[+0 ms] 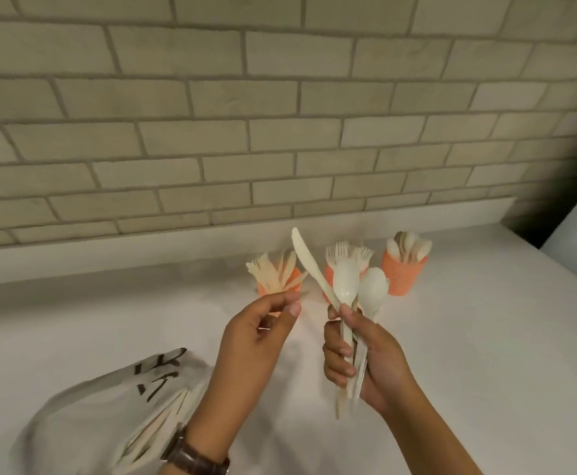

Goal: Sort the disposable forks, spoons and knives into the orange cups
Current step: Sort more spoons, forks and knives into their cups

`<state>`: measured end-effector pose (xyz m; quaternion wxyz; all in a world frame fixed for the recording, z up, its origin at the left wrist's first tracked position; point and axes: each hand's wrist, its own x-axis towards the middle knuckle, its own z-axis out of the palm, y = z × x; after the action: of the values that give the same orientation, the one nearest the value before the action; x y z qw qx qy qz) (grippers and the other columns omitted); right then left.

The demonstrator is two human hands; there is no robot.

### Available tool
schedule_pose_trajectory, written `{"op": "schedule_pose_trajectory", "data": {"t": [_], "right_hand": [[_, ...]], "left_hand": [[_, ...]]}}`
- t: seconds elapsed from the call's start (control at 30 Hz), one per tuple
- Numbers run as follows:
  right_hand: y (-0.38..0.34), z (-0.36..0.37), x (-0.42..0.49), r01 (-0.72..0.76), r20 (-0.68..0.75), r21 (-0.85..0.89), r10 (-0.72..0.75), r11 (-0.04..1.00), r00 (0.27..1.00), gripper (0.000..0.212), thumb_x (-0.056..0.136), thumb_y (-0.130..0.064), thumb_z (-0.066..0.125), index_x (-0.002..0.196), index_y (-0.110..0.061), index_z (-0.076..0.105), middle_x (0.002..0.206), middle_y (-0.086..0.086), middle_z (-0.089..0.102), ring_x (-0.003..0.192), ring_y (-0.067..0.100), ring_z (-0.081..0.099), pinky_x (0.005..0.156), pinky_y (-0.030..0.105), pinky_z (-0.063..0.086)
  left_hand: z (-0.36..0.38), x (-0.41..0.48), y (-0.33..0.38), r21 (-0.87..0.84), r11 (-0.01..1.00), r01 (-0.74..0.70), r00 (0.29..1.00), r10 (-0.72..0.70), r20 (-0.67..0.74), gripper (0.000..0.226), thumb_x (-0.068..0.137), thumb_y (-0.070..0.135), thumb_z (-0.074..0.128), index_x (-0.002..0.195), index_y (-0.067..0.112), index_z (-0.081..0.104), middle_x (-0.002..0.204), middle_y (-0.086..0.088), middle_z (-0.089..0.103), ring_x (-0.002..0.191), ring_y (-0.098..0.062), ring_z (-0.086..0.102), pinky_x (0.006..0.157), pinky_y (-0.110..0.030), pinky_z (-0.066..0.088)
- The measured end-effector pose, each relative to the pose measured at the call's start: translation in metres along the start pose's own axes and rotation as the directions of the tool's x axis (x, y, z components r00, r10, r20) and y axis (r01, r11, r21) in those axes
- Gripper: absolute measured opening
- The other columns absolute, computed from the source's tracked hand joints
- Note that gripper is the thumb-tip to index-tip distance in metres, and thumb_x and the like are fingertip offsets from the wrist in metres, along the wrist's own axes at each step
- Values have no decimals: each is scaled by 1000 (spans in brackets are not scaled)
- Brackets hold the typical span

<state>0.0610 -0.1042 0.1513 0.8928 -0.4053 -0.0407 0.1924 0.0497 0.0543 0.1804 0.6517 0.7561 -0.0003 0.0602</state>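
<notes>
Cutlery (345,286) gripped in right hand (372,361); left hand (253,341) curled.

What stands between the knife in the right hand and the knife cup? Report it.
Only the left hand, raised in front of the knife cup on its near side; nothing else separates the knife from it.

Right hand (366,358) clutches a bundle of cream plastic cutlery. One serrated cream plastic knife (306,260) fans up and left above the fist, and two cream plastic spoons (346,281) stand bowl-up right over the thumb. Left hand (253,341) hangs just left of the grip, fingers curled toward the thumb. Beyond the grip, three textured orange cups (403,274) hold sorted pieces.
</notes>
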Motion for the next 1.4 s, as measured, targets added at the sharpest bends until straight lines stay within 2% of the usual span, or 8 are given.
{"op": "schedule_pose_trajectory", "data": {"t": [0.23, 0.47, 0.63, 0.73, 0.9, 1.03, 1.13, 1.4], "right_hand": [[-46, -66, -12, -154, -89, -281, 134, 947, 987, 42, 85, -36, 56, 59, -6, 45, 51, 5, 36, 35, 12, 25, 42, 21, 21], [-82, -124, -13, -180, -105, -238, 159, 955, 982, 33, 82, -34, 65, 78, -2, 57, 64, 12, 51, 31, 12, 29, 37, 16, 27], [-96, -145, -12, -218, -89, -244, 202, 945, 975, 33, 78, -34, 69, 74, -2, 62, 67, 19, 45, 31, 14, 29, 38, 17, 26], [-101, -154, -7, -224, -119, -162, 206, 961, 971, 40, 79, -33, 61, 107, -4, 62, 65, 12, 52, 33, 12, 29, 38, 17, 23], [-103, -160, 2, -225, -116, -95, 214, 970, 970, 47, 81, -34, 57, 118, -5, 57, 66, 9, 50, 35, 10, 29, 36, 17, 23], [-106, -159, 6, -220, -82, -90, 213, 971, 974, 59, 73, -45, 72, 117, -8, 61, 69, 12, 53, 36, 11, 32, 35, 21, 27], [-110, -156, 7, -204, -109, -115, 192, 972, 975, 45, 84, -37, 56, 113, -3, 56, 70, 15, 58, 35, 11, 32, 35, 21, 25], [-108, -152, 7, -197, -191, -150, 167, 969, 967, 35, 91, -27, 48, 105, 4, 55, 80, 23, 65, 41, 14, 36, 39, 23, 31]], "left_hand": [[106, 28, -1, -203, 971, 125, 984, -147, -99, 11, 84, 22, 64, 77, 22, 73, 62, 7, 64, 58, -1, 55, 70, -23, 52], [185, 27, -7, -405, 887, 223, 943, -302, -141, 16, 80, 14, 69, 95, 14, 74, 91, -1, 75, 71, -9, 64, 73, -23, 50], [207, 25, -8, -410, 886, 218, 889, -353, -290, 8, 79, 15, 70, 85, 16, 75, 79, 3, 74, 68, -5, 63, 66, -18, 50], [188, 38, 1, -444, 890, 101, 824, -325, -464, 6, 81, 11, 68, 82, 15, 73, 69, 4, 68, 62, -6, 61, 65, -18, 53], [115, 74, 15, -154, 982, -107, 720, -30, -693, 11, 83, 12, 67, 82, 22, 71, 65, 10, 71, 63, -4, 63, 69, -19, 56], [91, 109, -13, 61, 997, 50, 711, 7, -703, 12, 83, 18, 68, 94, 16, 72, 91, -4, 73, 71, 1, 63, 67, -9, 48], [90, 127, -37, 215, 959, 184, 712, 20, -702, 24, 83, 22, 68, 101, 8, 71, 90, -5, 72, 67, 2, 58, 57, -2, 41], [97, 113, -73, 245, 901, 359, 715, -97, -693, 47, 77, 24, 74, 120, 12, 60, 113, -10, 63, 85, -23, 59, 76, -25, 40]]}}
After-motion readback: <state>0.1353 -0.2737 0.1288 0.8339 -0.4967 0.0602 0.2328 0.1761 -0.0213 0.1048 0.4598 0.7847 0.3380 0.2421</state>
